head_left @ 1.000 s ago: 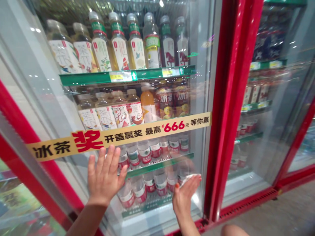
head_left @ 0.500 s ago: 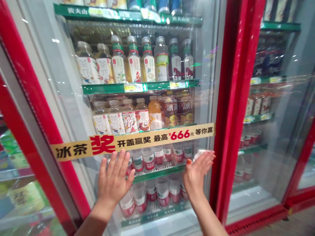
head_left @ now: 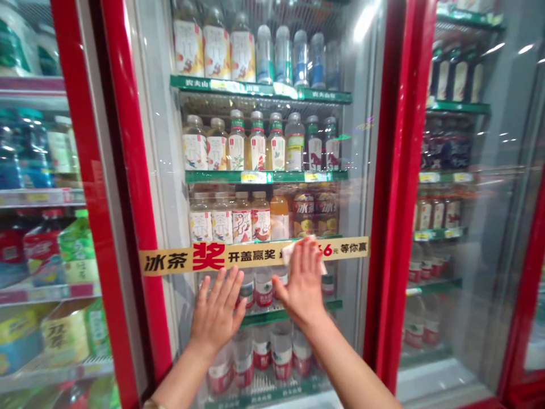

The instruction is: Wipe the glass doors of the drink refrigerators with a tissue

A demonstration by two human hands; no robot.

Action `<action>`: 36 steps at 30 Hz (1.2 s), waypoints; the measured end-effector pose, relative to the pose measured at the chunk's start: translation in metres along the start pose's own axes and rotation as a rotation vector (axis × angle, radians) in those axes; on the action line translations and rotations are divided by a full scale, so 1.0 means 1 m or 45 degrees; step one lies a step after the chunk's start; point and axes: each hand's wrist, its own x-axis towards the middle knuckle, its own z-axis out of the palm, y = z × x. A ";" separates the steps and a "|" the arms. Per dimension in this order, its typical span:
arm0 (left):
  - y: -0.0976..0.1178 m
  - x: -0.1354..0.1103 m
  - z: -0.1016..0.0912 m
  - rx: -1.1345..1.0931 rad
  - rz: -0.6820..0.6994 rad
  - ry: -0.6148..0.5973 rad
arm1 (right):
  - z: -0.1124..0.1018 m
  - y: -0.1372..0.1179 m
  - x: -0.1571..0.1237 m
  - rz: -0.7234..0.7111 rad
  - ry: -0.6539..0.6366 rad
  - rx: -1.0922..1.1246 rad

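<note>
My left hand [head_left: 218, 311] lies flat with fingers spread on the glass door [head_left: 170, 170] of a red-framed drinks fridge, just below a yellow sticker strip [head_left: 183, 259] with red and black characters. My right hand [head_left: 303, 284] presses a white cloth [head_left: 289, 251] flat against the glass over the right part of that strip, fingers stretched out and together. Behind the glass stand rows of tea bottles [head_left: 238, 149] and small water bottles [head_left: 264, 352].
A red door post [head_left: 394, 187] runs down to the right of my hands, with a second glass door [head_left: 464, 227] beyond it. Another red frame [head_left: 123, 187] and a fridge with green and blue bottles [head_left: 51, 238] stand to the left. Green shelf rails [head_left: 264, 176] carry price tags.
My right hand with the cloth has moved up and to the left across the glass onto the yellow strip. My left hand stayed flat on the door. The view has risen.
</note>
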 end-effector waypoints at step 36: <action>-0.020 -0.034 -0.010 0.219 -0.300 0.044 | 0.002 -0.051 0.033 -0.524 -0.002 0.001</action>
